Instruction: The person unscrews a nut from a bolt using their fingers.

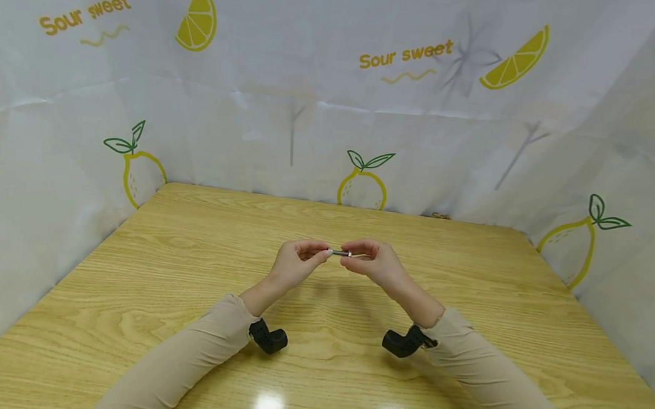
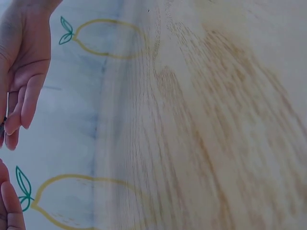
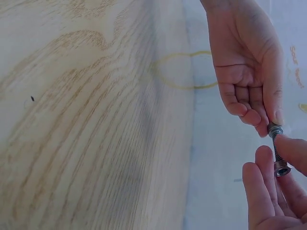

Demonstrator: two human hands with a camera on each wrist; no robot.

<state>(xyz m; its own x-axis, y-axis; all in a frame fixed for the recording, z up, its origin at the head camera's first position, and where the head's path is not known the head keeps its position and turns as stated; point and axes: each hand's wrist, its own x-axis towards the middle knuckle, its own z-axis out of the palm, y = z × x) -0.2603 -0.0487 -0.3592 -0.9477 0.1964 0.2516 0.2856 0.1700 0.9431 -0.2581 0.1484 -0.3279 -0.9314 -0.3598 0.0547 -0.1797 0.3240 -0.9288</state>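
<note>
A small metal bolt (image 1: 340, 253) lies level between both hands above the table. Thumb and fingertips of my left hand (image 1: 297, 264) pinch its left end, where ringed metal parts show in the right wrist view. Around the right end my right hand (image 1: 377, 265) has its thumb and fingers, the thumb lying over the threaded shank of the bolt (image 3: 278, 152) from this side. That end is wider, with a recess in its face. In the left wrist view both hands sit at the left edge, and only a dark bit of the bolt is visible.
A wood-grain table (image 1: 329, 367) spreads beneath the hands. White cloth (image 1: 253, 131) printed with lemons stands behind it and along both sides. A black wrist device (image 1: 267, 337) sits at the left cuff and a similar device (image 1: 403, 342) at the right.
</note>
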